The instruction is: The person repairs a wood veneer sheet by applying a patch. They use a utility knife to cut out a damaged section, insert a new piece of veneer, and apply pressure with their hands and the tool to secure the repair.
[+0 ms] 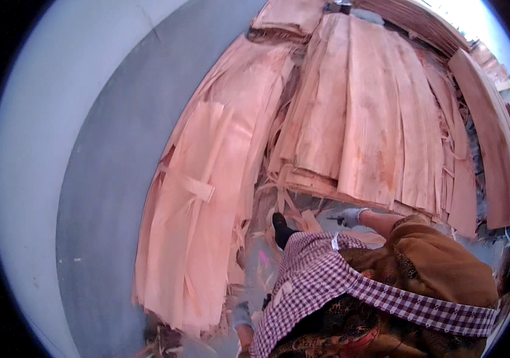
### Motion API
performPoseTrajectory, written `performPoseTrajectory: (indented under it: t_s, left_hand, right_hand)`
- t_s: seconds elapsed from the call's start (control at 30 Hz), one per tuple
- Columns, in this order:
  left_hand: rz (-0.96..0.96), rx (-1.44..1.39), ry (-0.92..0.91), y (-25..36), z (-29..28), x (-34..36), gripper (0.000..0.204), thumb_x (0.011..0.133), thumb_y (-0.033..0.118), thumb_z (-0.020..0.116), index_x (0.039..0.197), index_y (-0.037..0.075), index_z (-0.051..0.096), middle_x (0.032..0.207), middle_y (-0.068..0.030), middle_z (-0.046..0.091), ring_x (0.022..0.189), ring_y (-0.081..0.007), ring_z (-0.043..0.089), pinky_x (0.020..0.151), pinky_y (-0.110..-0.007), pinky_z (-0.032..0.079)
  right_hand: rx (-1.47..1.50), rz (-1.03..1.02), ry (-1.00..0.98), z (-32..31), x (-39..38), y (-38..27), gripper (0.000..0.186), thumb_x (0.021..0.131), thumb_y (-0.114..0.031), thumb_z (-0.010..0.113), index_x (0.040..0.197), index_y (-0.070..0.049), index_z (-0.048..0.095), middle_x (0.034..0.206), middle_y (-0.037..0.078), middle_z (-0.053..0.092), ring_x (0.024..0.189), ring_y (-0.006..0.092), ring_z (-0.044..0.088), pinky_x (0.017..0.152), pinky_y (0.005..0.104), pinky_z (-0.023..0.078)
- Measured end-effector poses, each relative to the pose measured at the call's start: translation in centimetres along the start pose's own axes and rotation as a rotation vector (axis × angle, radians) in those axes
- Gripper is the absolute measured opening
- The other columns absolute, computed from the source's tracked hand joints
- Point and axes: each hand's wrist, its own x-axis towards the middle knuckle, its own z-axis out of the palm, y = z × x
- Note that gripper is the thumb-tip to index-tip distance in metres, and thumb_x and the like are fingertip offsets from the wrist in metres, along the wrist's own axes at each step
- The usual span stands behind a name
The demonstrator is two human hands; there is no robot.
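My right hand (350,217), in a pale grey glove, is beside the near edge of a wide stack of wood veneer sheets (371,119). Its fingers look closed, and a small dark thing juts out from them to the left; I cannot make out what it is. Low in the view, my left hand (242,315), also in a grey glove, hangs by the near end of a narrower veneer pile (207,238). Its fingers are too blurred to read. A short loose strip (198,188) lies crosswise on that pile.
A grey wall band (105,179) runs along the left. More veneer stacks stand at the right (490,143) and far back (410,21). Torn wood scraps (261,271) litter the floor around my dark shoe (282,230). My checkered apron (314,268) covers the lower middle.
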Motion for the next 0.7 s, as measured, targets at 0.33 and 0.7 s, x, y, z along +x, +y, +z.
performPoseTrajectory:
  t_s: [0.33,0.7]
  left_hand:
    - [0.085,-0.257,0.178,4.8,-7.4,9.0,0.024,0.082,0.011,0.053,0.102,0.006,0.065,0.099,-0.0115,0.066,0.089,-0.0202,0.063,0.08,-0.031,0.048]
    - [0.031,-0.214,0.278,6.7,-8.3,15.3,0.03,0.077,0.029,0.062,0.094,0.005,0.066,0.09,-0.015,0.067,0.084,-0.0273,0.064,0.077,-0.036,0.049]
  right_hand:
    - [0.081,0.033,0.162,-0.9,9.7,-6.8,0.019,0.074,0.0,0.053,0.088,-0.007,0.063,0.073,0.006,0.063,0.068,0.0154,0.058,0.06,0.0304,0.046]
    - [0.176,-0.121,0.218,-3.4,8.5,-6.8,0.009,0.075,-0.006,0.06,0.082,-0.008,0.065,0.063,0.0,0.056,0.056,0.0102,0.047,0.051,0.0305,0.042]
